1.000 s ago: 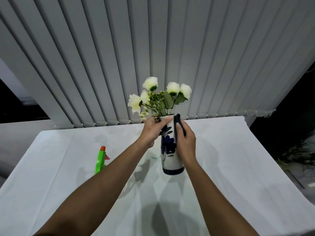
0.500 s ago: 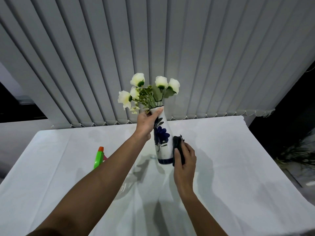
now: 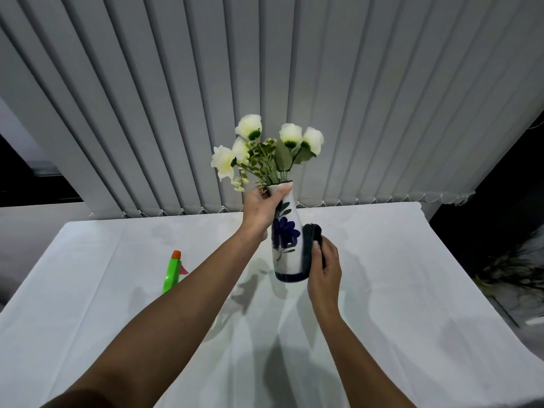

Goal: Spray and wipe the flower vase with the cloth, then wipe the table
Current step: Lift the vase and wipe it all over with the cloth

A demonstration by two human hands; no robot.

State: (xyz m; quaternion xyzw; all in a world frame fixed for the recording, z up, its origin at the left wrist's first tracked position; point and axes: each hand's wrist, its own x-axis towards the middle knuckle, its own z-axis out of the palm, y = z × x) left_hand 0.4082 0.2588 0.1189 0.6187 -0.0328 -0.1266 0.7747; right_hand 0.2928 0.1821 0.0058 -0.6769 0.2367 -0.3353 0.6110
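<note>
A white vase [image 3: 287, 245] with a blue flower print and a dark blue base holds white flowers [image 3: 266, 148]. My left hand [image 3: 262, 210] grips its neck and holds it tilted, raised off the table. My right hand [image 3: 323, 270] holds a dark cloth [image 3: 310, 245] and presses it against the vase's right side, low on the body. The table [image 3: 412, 275] is covered with a white sheet.
A green spray bottle [image 3: 172, 273] with an orange tip lies on the table to the left, partly behind my left forearm. Grey vertical blinds [image 3: 294, 83] hang behind the table. A dark plant [image 3: 512, 275] stands past the table's right edge.
The vase has been lifted and tilted by my left hand. My right hand slid the cloth from the vase's neck down to its lower right side.
</note>
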